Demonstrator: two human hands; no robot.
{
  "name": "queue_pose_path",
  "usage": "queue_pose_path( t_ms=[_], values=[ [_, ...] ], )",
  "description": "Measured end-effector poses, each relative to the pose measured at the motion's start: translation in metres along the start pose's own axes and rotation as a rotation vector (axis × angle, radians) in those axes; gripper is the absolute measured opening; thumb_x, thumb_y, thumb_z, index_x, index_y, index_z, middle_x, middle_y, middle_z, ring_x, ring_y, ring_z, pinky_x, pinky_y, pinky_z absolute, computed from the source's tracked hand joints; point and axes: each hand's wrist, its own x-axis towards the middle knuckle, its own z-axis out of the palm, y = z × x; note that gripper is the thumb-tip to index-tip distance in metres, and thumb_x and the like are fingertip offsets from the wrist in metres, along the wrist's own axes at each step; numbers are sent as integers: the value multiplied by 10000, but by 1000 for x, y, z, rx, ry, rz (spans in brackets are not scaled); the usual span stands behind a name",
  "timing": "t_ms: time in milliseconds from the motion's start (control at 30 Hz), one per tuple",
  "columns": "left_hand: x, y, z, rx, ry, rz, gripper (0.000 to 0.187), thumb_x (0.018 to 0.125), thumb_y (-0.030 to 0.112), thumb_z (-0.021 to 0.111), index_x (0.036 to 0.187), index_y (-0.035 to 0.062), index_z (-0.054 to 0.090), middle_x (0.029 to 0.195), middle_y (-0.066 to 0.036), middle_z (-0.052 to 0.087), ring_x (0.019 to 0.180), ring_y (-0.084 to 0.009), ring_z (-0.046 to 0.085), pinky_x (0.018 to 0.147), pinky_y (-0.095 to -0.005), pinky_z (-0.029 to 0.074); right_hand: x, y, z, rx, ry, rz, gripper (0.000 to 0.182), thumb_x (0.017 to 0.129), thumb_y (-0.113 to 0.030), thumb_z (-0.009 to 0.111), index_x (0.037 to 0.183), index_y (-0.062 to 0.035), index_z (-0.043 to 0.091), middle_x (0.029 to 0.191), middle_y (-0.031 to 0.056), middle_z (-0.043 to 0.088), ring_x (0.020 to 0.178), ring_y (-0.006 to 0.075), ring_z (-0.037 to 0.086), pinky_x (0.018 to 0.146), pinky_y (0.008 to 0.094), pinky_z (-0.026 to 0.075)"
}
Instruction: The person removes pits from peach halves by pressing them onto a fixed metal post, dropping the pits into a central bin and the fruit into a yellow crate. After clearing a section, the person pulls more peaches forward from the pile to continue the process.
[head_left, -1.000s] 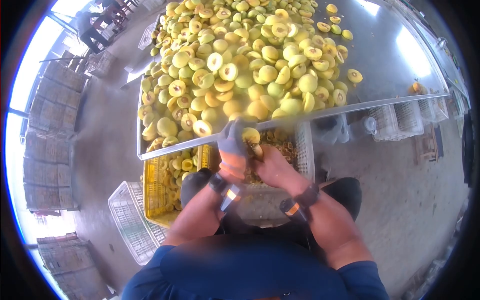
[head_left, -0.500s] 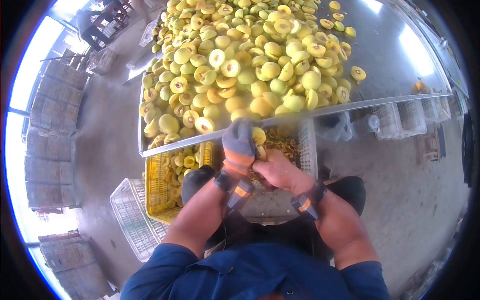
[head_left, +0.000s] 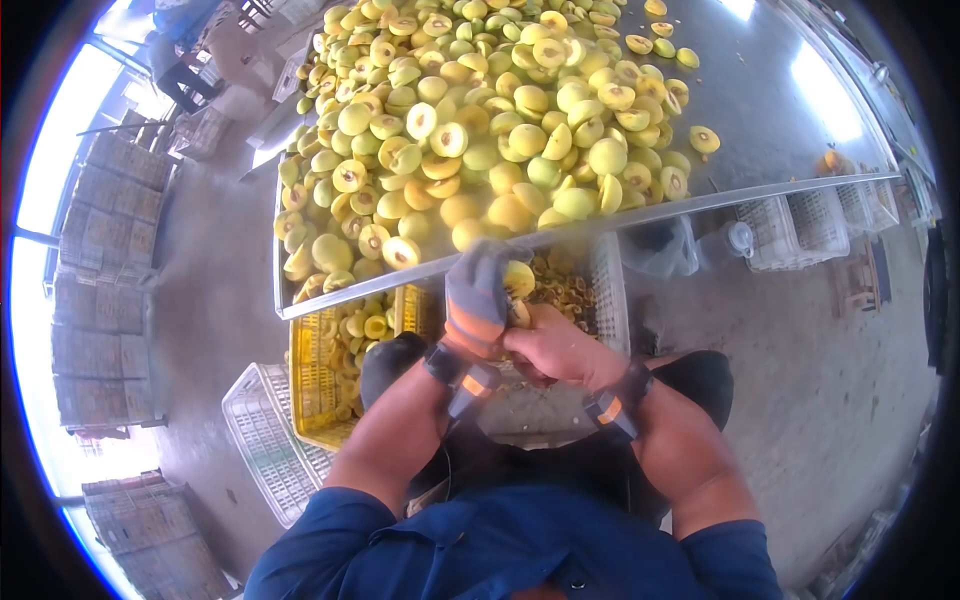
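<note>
My left hand [head_left: 477, 298], in a grey and orange glove, is closed round a halved yellow fruit [head_left: 519, 280] just below the metal table's front rim [head_left: 600, 229]. Bare and closed, my right hand [head_left: 552, 342] meets it from the right; what its fingers grip is hidden. A large heap of halved yellow-green fruit [head_left: 480, 155] lies on the table beyond. Under my hands stands a pale crate [head_left: 613, 290] with small brown and yellow pieces. To its left, a yellow crate [head_left: 318, 375] holds more fruit halves.
An empty white crate [head_left: 265, 430] stands on the floor at the left. Stacked crates [head_left: 100, 320] line the far left. White crates [head_left: 790, 232] and a clear plastic bag [head_left: 672, 250] are under the table at the right. Other people [head_left: 175, 65] are at the upper left.
The whole view has shifted slightly. Both hands remain together at the fruit, with my right hand's fingers a little nearer the glove. Another person shows more at the upper left.
</note>
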Motion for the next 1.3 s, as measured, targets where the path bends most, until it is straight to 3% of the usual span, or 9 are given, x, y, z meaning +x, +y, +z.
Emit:
queue_pose_path(
  t_ms=[133,300,467,633,933,1000,1067,1167,1300],
  values=[
    [-9,-8,-2,-107,-58,-243,173,984,94,586,993,2,732,953,-139,732,836,-314,716,766,-372,570,-1,-7,2,89,-50,-4,247,1040,-152,591,821,-40,571,616,35,530,452,148,503,422,359,393],
    [14,-1,-17,-329,-127,55,154,829,76,705,970,16,702,899,-135,722,798,-330,723,706,-399,575,-3,-12,8,71,-145,71,221,1062,-169,597,874,-66,540,629,13,501,460,130,473,431,337,383],
    [11,-7,-17,-487,-162,-149,233,820,142,794,988,24,684,879,-126,728,806,-319,733,717,-386,575,-6,-12,16,65,-118,22,207,1066,-175,615,894,-81,546,629,10,487,482,124,462,461,319,388],
    [-11,-34,-19,-369,-80,-429,179,996,83,654,1152,-1,680,1000,-116,762,893,-237,739,800,-343,586,-7,4,21,57,-28,34,286,1033,-157,628,777,-96,516,608,-1,469,478,134,467,461,339,393],
    [-46,-40,-141,183,-79,-183,309,905,20,677,1211,31,716,1146,-163,761,1003,-345,743,882,-433,594,-15,4,17,-16,95,-66,330,1014,-158,641,725,-111,488,582,-7,468,450,146,482,440,347,376],
    [-59,-37,-183,311,-80,-310,278,940,-16,640,1191,36,748,1098,-128,752,1028,-273,730,897,-354,579,-15,9,12,-39,99,-78,256,1015,-169,646,802,-67,549,607,12,523,457,138,512,439,338,401],
    [-73,-70,-212,-267,288,-977,286,945,91,700,1222,59,765,1146,-140,753,1075,-310,723,948,-372,572,-17,10,8,-99,92,-133,218,1009,-181,643,864,-24,602,625,24,553,460,131,523,438,341,420],
    [-66,-51,-206,992,86,-679,360,919,204,771,1254,71,767,1208,-151,751,1127,-333,713,990,-398,559,-23,6,11,-155,97,-212,206,1002,-195,651,938,1,649,653,30,588,480,128,540,451,339,431],
    [-6,-37,-120,447,15,-521,433,879,215,823,1276,59,748,1214,-159,737,1131,-327,710,996,-406,554,-27,-2,11,-249,124,-239,215,994,-202,663,1008,10,694,706,33,634,577,137,574,547,346,466]
  ],
)
